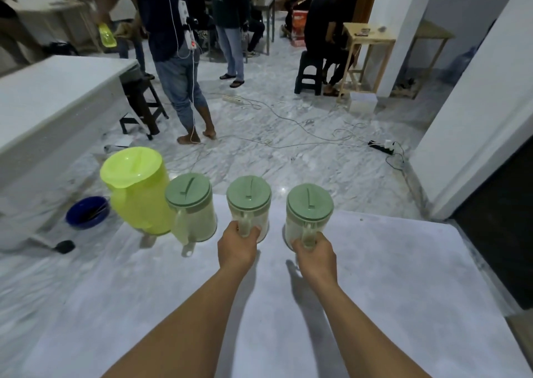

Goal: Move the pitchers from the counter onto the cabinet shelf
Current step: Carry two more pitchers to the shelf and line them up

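Several pitchers stand in a row at the far edge of the white counter [375, 276]. At the left is a big yellow-green pitcher [135, 187]. Beside it stands a clear pitcher with a green lid [191, 204], untouched. My left hand [238, 248] is closed around the handle of the middle clear pitcher [249, 199]. My right hand [315, 258] grips the handle of the right clear pitcher [308, 207]. Both held pitchers are upright, at or just above the counter top. No cabinet shelf is visible.
Beyond the counter is a marble floor with cables and power strips [383, 147]. A long white table [52, 103] stands at the left, with a blue bowl [86, 212] on the floor near it. Several people stand or sit farther back. A dark opening [504, 227] is at the right.
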Tool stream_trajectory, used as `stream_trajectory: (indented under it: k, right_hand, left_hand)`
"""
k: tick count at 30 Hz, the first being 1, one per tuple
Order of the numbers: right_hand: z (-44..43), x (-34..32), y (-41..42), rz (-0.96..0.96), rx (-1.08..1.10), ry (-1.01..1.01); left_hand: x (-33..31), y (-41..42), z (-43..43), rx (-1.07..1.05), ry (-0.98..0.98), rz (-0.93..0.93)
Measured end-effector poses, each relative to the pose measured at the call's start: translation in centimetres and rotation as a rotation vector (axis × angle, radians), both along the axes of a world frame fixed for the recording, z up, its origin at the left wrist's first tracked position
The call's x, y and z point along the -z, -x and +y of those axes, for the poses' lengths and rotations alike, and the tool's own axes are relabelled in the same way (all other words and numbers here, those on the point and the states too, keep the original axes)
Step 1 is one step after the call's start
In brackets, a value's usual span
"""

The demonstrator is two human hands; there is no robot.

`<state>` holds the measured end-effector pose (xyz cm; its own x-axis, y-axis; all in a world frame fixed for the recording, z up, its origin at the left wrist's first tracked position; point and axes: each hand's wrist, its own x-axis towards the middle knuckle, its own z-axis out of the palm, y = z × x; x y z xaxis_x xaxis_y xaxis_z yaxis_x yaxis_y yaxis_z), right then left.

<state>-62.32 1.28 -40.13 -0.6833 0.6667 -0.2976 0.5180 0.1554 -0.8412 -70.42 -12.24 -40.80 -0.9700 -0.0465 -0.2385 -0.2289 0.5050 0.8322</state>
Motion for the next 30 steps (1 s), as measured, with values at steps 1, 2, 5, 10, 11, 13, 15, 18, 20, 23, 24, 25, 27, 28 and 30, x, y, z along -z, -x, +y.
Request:
stream_trajectory:
  k: [1,2,5,10,11,13,15,18,20,23,24,25,27,28,30]
  right_hand:
    - [-0.1,0.1,0.2,0.018,0.016,-0.006]
    - [-0.2,0.1,0.2,0.027,0.022,-0.021]
    - [-0.1,0.6,0.3,0.046,0.043,-0.055]
    - [0.1,-0.5,0.4,0.130,0.075,-0.047]
    - [0.1,-0.9,0.4,0.151,0.083,-0.043]
    - [0.2,-2.2,-0.2,0.187,0.110,-0.043]
    - [0.3,-3.5,-0.9,0.213,0.131,-0.058]
    - [0.5,-6.4,-1.7,0.257,0.181,-0.077]
    - [-0.2,-8.7,-2.7,0.294,0.234,-0.084]
    - [-0.3,-11.1,-3.9,0.305,0.249,-0.088]
    - [-0.3,-12.1,-4.7,0.315,0.276,-0.104]
    - [-0.6,-13.4,-5.7,0.335,0.330,-0.115]
    - [-1.1,-16.0,-7.6,0.353,0.411,-0.147]
    - [-1.2,-17.1,-8.7,0.368,0.453,-0.171]
    - [-1.5,-19.2,-10.8,0.389,0.526,-0.204]
  left_hand:
    - [0.3,0.1,0.1,0.007,-0.001,0.008]
    - [0.6,0.1,0.1,0.009,-0.001,0.022]
    - [0.5,-0.1,0.2,0.007,-0.014,0.079]
    - [-1.4,0.2,0.7,0.009,-0.024,0.190]
    - [-2.1,0.2,0.8,0.007,-0.022,0.197]
    - [-3.6,0.1,0.9,0.022,-0.028,0.220]
    - [-5.4,-0.5,0.9,0.049,-0.036,0.242]
    - [-8.0,-0.7,1.2,0.108,-0.094,0.287]
    - [-10.6,-0.8,0.8,0.165,-0.140,0.324]
    - [-13.4,-1.1,1.4,0.207,-0.187,0.341]
    - [-14.5,-1.3,1.5,0.236,-0.208,0.360]
    - [-15.7,-1.9,1.6,0.291,-0.231,0.373]
    - [-17.6,-2.9,2.0,0.385,-0.253,0.397]
    - [-18.8,-3.7,2.2,0.433,-0.282,0.402]
    - [-20.9,-5.1,2.4,0.510,-0.342,0.396]
